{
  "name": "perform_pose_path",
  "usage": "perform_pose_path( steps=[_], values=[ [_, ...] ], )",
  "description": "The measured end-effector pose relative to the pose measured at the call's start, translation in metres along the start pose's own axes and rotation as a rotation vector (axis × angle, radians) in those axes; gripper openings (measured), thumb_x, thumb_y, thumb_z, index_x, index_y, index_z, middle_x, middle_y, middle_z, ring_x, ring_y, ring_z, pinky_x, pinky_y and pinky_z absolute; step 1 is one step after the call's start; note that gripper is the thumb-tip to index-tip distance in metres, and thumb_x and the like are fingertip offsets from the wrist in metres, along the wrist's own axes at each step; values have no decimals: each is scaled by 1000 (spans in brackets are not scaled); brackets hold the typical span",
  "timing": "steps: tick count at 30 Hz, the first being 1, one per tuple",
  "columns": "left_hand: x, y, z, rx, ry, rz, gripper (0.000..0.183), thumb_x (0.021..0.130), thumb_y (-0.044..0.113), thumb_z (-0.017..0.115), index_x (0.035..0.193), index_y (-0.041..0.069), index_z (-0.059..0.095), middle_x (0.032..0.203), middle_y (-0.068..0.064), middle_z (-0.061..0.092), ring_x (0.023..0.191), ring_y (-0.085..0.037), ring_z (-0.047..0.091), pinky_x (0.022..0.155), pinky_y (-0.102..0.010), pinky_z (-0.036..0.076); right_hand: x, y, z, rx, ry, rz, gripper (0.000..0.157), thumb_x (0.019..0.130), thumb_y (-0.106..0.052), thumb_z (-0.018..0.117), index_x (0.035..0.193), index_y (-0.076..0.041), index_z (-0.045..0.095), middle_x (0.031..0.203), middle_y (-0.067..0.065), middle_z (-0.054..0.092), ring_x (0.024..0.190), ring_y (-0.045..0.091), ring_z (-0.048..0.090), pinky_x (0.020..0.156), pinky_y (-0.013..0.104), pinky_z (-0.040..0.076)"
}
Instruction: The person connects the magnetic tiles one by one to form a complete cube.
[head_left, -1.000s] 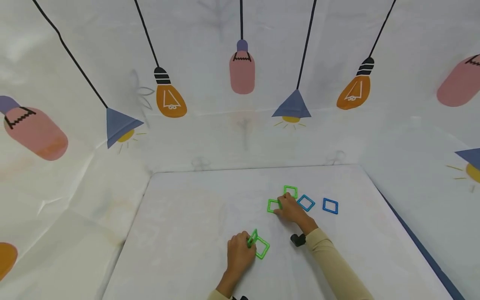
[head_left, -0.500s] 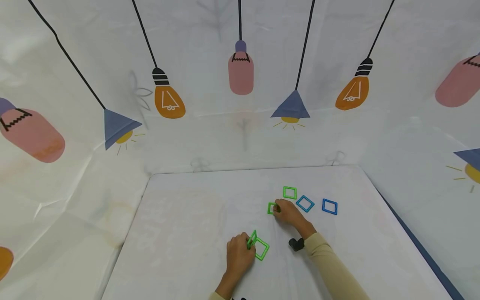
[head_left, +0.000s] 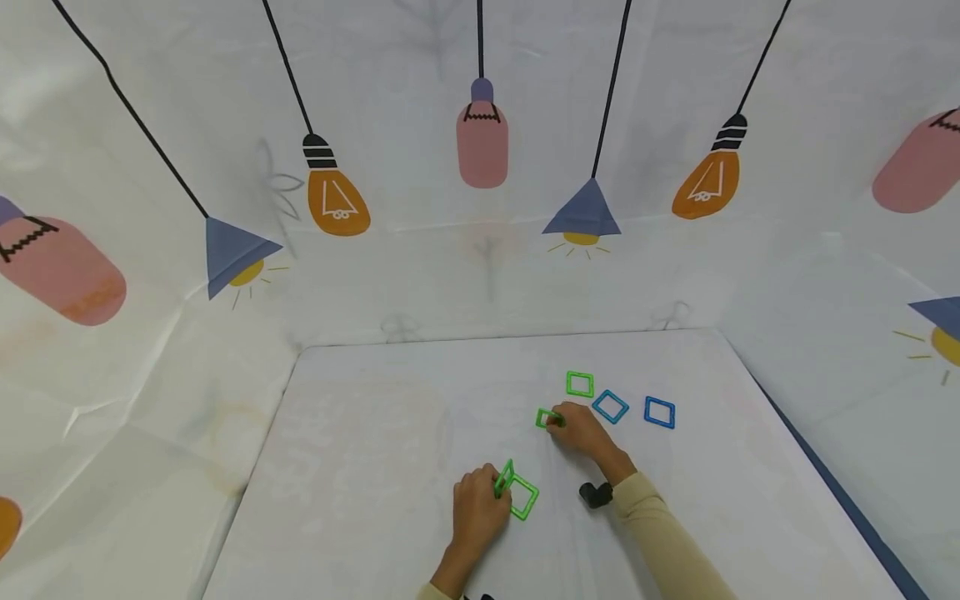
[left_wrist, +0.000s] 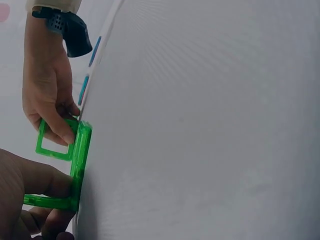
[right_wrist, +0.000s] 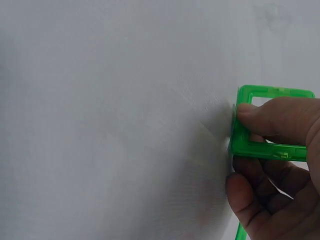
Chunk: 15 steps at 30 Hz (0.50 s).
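Note:
On the white table, my left hand (head_left: 478, 508) pinches an upright green square magnetic tile (head_left: 503, 479). A flat green square tile (head_left: 532, 504) meets its lower edge. Farther forward and right, my right hand (head_left: 583, 431) pinches another green frame tile (head_left: 540, 417), which is tilted off the table. In the right wrist view the thumb presses on one side of that tile (right_wrist: 277, 91), fingers beneath it. The left wrist view has the left hand's joined green tiles (left_wrist: 80, 165) close up, with the right hand's tile behind.
Beyond the right hand lie a loose green tile (head_left: 580, 373), a light-blue tile (head_left: 603, 414) and a darker blue tile (head_left: 648, 412). A white backdrop (head_left: 420, 275) printed with lamps rises along the back edge of the table (head_left: 360, 467).
My right hand has drawn slightly toward me and left, away from the loose green tile. The tile it grips has tipped up from lying flat. The left hand stays put.

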<state>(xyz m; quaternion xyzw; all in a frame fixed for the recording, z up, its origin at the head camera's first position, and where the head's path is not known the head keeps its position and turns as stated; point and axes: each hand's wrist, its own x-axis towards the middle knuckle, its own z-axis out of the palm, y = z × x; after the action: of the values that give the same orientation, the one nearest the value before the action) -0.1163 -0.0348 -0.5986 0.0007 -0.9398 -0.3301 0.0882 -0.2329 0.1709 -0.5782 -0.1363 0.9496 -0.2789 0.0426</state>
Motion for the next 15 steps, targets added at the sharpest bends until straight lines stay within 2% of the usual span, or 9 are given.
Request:
perform_pose_path(
  steps=[4, 9, 15],
  values=[
    [0, 0, 0, -1, -16, -14, 14, 70, 15, 74, 73, 16, 61, 59, 11, 47, 55, -6, 36, 56, -22, 26, -7, 0, 1, 9, 26, 8, 8, 80, -14, 72, 79, -17, 64, 75, -7, 61, 69, 6, 51, 64, 25, 45],
    [0, 0, -1, 0, -11, -12, 14, 69, 15, 75, 73, 16, 61, 60, 11, 49, 55, -5, 38, 56, -23, 27, -18, -8, 0, 40, 104, 34, 7, 80, -12, 71, 81, -16, 66, 75, -7, 58, 67, 6, 48, 61, 23, 43],
    [2, 2, -2, -3, -17, -37, 13, 69, 13, 74, 72, 16, 61, 59, 10, 50, 54, -6, 37, 55, -23, 26, -38, -24, 4, 74, 194, -33, 12, 77, -9, 73, 80, -15, 64, 73, -8, 55, 65, 6, 45, 56, 19, 41]
  ],
)
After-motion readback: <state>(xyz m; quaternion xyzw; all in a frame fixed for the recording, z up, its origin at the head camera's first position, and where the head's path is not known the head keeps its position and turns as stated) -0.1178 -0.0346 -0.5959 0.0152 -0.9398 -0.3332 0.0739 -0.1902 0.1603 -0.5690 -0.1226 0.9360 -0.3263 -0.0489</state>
